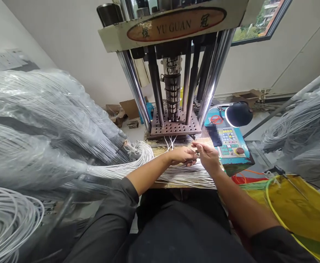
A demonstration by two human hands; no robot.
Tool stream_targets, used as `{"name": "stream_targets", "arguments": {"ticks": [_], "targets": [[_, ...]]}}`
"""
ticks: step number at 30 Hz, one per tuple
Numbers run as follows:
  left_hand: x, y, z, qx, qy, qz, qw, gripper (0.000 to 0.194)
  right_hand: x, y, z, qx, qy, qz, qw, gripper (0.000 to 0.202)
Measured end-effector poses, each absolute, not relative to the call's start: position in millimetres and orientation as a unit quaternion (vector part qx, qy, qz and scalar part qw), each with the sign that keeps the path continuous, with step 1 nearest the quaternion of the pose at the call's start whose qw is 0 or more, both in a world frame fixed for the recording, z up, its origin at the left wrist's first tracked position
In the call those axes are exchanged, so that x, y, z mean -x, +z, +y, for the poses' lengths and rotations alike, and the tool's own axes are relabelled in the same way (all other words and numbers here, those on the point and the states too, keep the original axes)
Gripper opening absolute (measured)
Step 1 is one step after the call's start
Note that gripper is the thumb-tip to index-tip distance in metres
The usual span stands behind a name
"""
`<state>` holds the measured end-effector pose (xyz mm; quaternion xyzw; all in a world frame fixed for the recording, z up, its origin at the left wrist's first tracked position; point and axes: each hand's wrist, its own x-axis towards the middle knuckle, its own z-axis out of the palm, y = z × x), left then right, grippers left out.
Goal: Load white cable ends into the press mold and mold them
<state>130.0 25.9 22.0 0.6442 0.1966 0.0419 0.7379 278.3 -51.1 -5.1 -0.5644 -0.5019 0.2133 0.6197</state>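
In front of the press, my two hands meet over a bundle of white cables (187, 177) on the worktable. My left hand (184, 155) is closed, its fingertips pinched on something small that the fingers mostly hide. Close beside it, my right hand (207, 155) is also closed, thumb against forefinger, and what it pinches is too small to make out. Several white cable ends (171, 143) stick out from under the press's perforated plate (176, 128), just beyond my left hand. The bundle runs left across the table, below both hands.
The press (173, 25) has shiny posts. At right stand a teal control box (232, 146) and a lit lamp (239, 114). Plastic-wrapped cable bundles (39, 109) hang at left, near a white cable coil (9, 223). A yellow bag (299, 204) is at lower right.
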Motion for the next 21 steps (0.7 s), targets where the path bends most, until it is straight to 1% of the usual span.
{"name": "stream_targets", "arguments": {"ticks": [3,6,9,12,15,18,21], "targets": [[-130,25,22,-0.615,0.030,0.188,0.765,0.048,-278,-6,-56,0.554,0.254,-0.530,0.590,0.046],[-131,21,16,-0.569,0.060,0.222,0.789,0.048,-287,-5,-59,0.507,0.334,-0.566,0.558,0.055],[-131,12,12,-0.509,0.099,0.244,0.820,0.044,-303,-6,-57,0.463,0.426,-0.563,0.535,0.057],[-130,5,12,-0.480,0.103,0.248,0.835,0.049,-314,-9,-53,0.464,0.478,-0.542,0.512,0.058],[-130,0,13,-0.511,0.118,0.259,0.811,0.051,-311,-8,-51,0.477,0.478,-0.536,0.507,0.053],[-131,-5,9,-0.592,0.146,0.257,0.750,0.052,-305,-2,-56,0.490,0.451,-0.560,0.493,0.047],[-133,-7,1,-0.645,0.152,0.262,0.702,0.045,-316,-2,-58,0.486,0.449,-0.598,0.453,0.047]]}}
